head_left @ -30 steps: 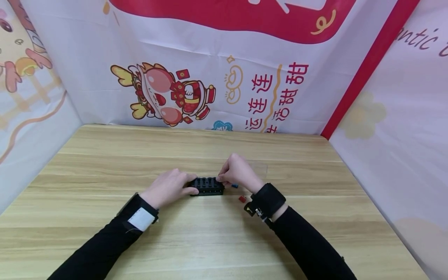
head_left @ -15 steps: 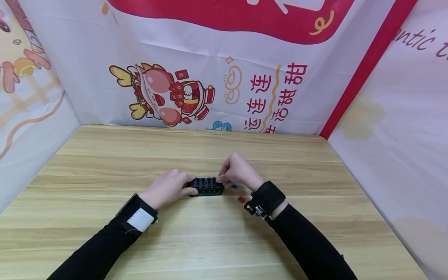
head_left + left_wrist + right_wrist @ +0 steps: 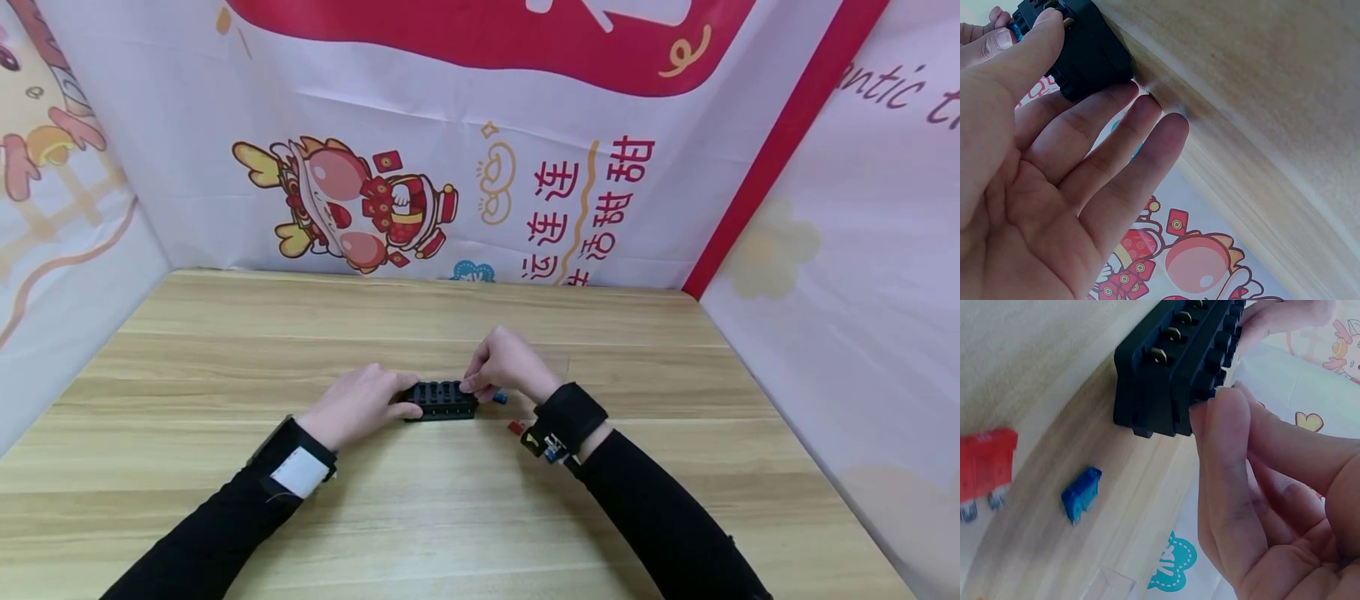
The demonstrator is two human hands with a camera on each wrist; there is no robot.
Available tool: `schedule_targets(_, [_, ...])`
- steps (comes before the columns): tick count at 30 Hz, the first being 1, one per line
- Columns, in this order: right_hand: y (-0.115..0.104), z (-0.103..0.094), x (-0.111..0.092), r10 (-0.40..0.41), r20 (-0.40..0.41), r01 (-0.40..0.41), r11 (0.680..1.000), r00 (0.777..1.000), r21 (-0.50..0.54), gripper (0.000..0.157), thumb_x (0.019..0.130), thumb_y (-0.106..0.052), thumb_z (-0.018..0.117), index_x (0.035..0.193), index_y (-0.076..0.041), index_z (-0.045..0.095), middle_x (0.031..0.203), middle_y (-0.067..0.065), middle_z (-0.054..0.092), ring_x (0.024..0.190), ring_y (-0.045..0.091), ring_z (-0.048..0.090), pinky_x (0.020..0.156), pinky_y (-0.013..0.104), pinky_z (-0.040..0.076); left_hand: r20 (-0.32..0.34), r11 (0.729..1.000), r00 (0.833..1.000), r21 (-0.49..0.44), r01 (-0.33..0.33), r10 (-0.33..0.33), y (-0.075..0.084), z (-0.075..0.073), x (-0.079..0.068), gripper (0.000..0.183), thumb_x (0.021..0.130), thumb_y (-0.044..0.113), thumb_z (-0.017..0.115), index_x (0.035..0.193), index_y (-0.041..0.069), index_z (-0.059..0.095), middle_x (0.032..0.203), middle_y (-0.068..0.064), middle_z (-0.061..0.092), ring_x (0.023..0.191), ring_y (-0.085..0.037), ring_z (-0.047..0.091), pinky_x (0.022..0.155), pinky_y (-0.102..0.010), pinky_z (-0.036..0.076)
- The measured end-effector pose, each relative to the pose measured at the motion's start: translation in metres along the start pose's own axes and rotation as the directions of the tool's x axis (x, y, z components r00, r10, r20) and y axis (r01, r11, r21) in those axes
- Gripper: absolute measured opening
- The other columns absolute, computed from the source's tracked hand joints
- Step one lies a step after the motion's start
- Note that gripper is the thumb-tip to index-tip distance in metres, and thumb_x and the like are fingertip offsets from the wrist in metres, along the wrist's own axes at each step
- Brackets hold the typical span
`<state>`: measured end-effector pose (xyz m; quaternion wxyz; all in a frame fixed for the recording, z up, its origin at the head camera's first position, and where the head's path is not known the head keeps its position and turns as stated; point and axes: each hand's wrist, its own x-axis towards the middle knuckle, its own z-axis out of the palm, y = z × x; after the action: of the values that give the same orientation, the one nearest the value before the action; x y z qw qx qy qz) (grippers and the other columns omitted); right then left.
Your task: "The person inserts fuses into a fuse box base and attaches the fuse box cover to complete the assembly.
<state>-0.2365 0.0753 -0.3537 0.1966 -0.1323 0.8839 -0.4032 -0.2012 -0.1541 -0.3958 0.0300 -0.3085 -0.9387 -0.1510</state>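
A black fuse box (image 3: 442, 402) lies on the table with metal terminals along its side. My left hand (image 3: 365, 400) holds its left end, the thumb on the side and the fingers behind; in the left wrist view several fingers of the left hand (image 3: 1085, 162) stretch along it. With thumb and forefinger my right hand (image 3: 506, 367) pinches a small piece at the top of the right end. In the left wrist view a blue blade fuse (image 3: 1015, 30) shows at those fingertips, mostly hidden. The right wrist view shows the right hand (image 3: 1272, 494) against the box.
A blue blade fuse (image 3: 1081, 493) and a red blade fuse (image 3: 986, 464) lie on the wooden table (image 3: 375, 517), right of the fuse box. A clear plastic piece (image 3: 557, 363) lies behind the right hand. Printed cloth walls (image 3: 420, 92) stand around the table.
The view has shifted slightly. Both hands stay at the fuse box with almost the same grip; the right wrist has moved a little left, its strap now closer to the red fuse.
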Motion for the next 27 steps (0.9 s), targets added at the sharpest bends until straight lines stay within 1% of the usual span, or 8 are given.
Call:
schedule_targets(2, [0.0003, 0.0004, 0.0002, -0.006, -0.002, 0.006, 1.000, 1.000, 0.008, 0.007, 0.078, -0.003, 0.075, 0.077, 0.001, 0.070, 0.070, 0.010, 0.066, 0.063, 0.027, 0.066, 0.063, 0.039, 0.051, -0.001, 1.000, 1.000, -0.001, 0.002, -0.002, 0.0000, -0.0001, 0.0002, 0.029, 0.085, 0.037, 0.070, 0.102, 0.014, 0.067, 0.076, 0.007, 0.055, 0.061, -0.010, 0.046, 0.056, -0.026, 0.036])
schedule_targets(8, [0.0000, 0.0019, 0.0021, -0.016, -0.001, 0.016, 1.000, 1.000, 0.011, 0.007, 0.078, -0.003, 0.076, 0.075, 0.000, 0.070, 0.070, 0.011, 0.066, 0.062, 0.026, 0.066, 0.063, 0.039, 0.051, 0.004, 1.000, 1.000, -0.011, 0.012, -0.012, -0.0009, -0.0005, -0.0009, 0.030, 0.085, 0.037, 0.070, 0.103, 0.013, 0.067, 0.076, 0.007, 0.055, 0.062, -0.010, 0.046, 0.056, -0.027, 0.037])
schedule_targets(13, [0.0004, 0.0023, 0.0033, -0.012, -0.007, 0.012, 1.000, 1.000, 0.015, 0.007, 0.078, -0.003, 0.076, 0.075, 0.001, 0.070, 0.070, 0.011, 0.065, 0.062, 0.026, 0.066, 0.062, 0.038, 0.051, 0.009, 1.000, 1.000, -0.009, 0.015, -0.015, -0.0014, -0.0011, -0.0015, 0.034, 0.085, 0.037, 0.069, 0.108, 0.012, 0.067, 0.079, 0.006, 0.057, 0.063, -0.010, 0.046, 0.057, -0.027, 0.037])
schedule_targets(18, [0.0009, 0.0024, 0.0030, 0.005, -0.011, -0.005, 1.000, 1.000, 0.010, 0.009, 0.077, -0.004, 0.076, 0.075, 0.001, 0.069, 0.070, 0.011, 0.065, 0.062, 0.025, 0.066, 0.062, 0.038, 0.051, 0.011, 1.000, 1.000, -0.013, 0.011, -0.010, -0.0008, -0.0012, -0.0011, 0.033, 0.085, 0.037, 0.070, 0.107, 0.012, 0.067, 0.079, 0.006, 0.057, 0.063, -0.010, 0.046, 0.056, -0.027, 0.037])
schedule_targets(22, [0.0011, 0.0021, 0.0019, 0.014, -0.015, -0.014, 1.000, 1.000, 0.016, 0.009, 0.077, -0.005, 0.076, 0.075, 0.001, 0.069, 0.070, 0.011, 0.065, 0.064, 0.027, 0.066, 0.063, 0.038, 0.051, 0.012, 1.000, 1.000, -0.016, 0.013, -0.013, -0.0005, -0.0012, -0.0012, 0.034, 0.085, 0.037, 0.070, 0.108, 0.012, 0.067, 0.080, 0.006, 0.058, 0.063, -0.010, 0.047, 0.056, -0.027, 0.037])
schedule_targets(27, [0.0013, 0.0026, 0.0003, 0.023, -0.025, -0.022, 0.999, 0.999, 0.027, 0.008, 0.077, -0.004, 0.076, 0.075, 0.000, 0.069, 0.070, 0.011, 0.065, 0.064, 0.029, 0.066, 0.063, 0.039, 0.051, 0.011, 1.000, 1.000, -0.012, 0.007, -0.007, -0.0001, -0.0013, -0.0011, 0.032, 0.085, 0.037, 0.070, 0.106, 0.013, 0.067, 0.079, 0.006, 0.057, 0.063, -0.009, 0.046, 0.056, -0.026, 0.037])
